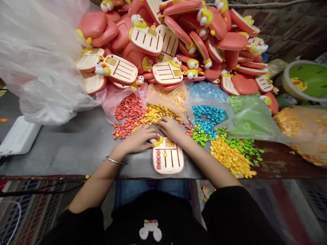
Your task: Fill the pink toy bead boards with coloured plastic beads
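Note:
A cream toy board (174,160) with a red rim lies flat on the table before me. Red pieces line its left slot, and one yellow piece sits near the top of the slot beside it. My left hand (139,137), with a bracelet on its wrist, has its fingers and thumb around the board's yellow-and-white animal head (158,140). Just above the board, my right hand (170,128) bends its fingers down at the edge of the yellow pieces (159,114). Its fingertips are partly hidden, so whatever they pinch is unclear.
Red pieces (129,107), blue pieces (209,115), green pieces (200,136) and orange-yellow pieces (230,158) spill from plastic bags. Behind them rises a heap of red-backed boards (178,30). Clear plastic sheeting (51,68) and a white box (20,136) are left; a tub (287,76) stands right.

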Motion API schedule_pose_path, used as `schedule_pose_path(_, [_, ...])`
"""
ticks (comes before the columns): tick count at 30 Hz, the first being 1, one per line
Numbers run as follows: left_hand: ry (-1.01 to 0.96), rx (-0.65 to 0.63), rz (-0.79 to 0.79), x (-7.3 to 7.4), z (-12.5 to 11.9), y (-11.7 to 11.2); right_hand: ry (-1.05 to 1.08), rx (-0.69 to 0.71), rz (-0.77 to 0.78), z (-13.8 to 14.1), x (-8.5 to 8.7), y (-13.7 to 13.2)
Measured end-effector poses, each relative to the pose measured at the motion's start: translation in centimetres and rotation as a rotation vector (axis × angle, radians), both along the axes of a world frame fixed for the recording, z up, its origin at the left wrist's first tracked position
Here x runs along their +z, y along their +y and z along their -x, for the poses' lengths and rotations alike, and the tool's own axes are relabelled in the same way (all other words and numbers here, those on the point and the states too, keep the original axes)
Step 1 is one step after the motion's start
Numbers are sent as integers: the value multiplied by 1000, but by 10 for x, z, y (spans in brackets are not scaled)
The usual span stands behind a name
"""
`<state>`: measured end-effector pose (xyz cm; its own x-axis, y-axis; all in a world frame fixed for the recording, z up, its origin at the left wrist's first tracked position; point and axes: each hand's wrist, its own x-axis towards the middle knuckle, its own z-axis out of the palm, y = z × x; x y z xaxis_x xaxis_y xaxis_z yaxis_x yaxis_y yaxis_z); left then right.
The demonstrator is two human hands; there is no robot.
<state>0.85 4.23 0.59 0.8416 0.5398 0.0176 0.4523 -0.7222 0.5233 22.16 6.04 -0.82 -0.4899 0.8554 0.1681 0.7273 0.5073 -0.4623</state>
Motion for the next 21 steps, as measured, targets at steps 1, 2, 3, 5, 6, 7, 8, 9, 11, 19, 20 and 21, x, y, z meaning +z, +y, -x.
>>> schedule_pose_path(1, [-1,-3,-1,0,0,0,-39,11,10,3,0,4])
schedule_pose_path(2, [-3,-3,-2,0,0,0,-35,21,23,3,1,4])
schedule_pose_path(3, [-4,-3,-3,0,0,0,11,30,32,-1,4,1])
schedule_pose_path(5, [-2,-2,-4,1,0,0,175,28,31,-18,12,-15])
schedule_pose_path(6, [0,-1,-6,2,-1,0,255,14,22,-29,15,-26])
schedule_pose_path(7, [-1,-1,-7,2,-1,-1,309,-14,9,-40,18,-38])
schedule_pose_path(8, [-3,-1,-8,2,-1,-1,332,-42,1,-49,18,-50])
schedule_pose_path(9, [-6,-1,-9,2,-1,-1,328,-61,3,-57,17,-61])
schedule_pose_path(11, [-14,-1,-8,2,-1,-1,276,-72,10,-66,10,-77])
schedule_pose_path(19, [-8,8,-30,0,-1,-1,125,29,-24,-67,2,-91])
schedule_pose_path(20, [-5,11,-37,0,-1,-1,149,47,-2,-67,3,-94])
schedule_pose_path(21, [-2,13,-43,0,-1,-1,179,55,14,-66,2,-96])
